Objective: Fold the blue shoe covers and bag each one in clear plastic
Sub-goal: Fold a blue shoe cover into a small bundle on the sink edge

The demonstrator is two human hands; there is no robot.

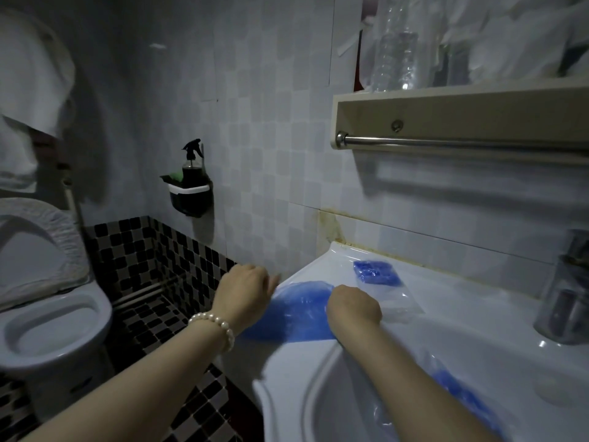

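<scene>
Shoe cover: lies flat on the sink ledge, lower middle of the frame, overhanging its left edge.
Left hand: fingers curled at the cover's left edge; cannot tell if it pinches.
Right hand: closed, knuckles up, pressing the cover's right side.
Bagged cover: behind, against the wall.
Advice: pin with the right, fold the left edge over squarely, and smooth out trapped air.

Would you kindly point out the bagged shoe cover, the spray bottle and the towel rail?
bagged shoe cover (377, 273), head view, middle of the blue fold.
spray bottle (192, 167), head view, dark body.
towel rail (446, 142), head view, bare metal bar.
</scene>
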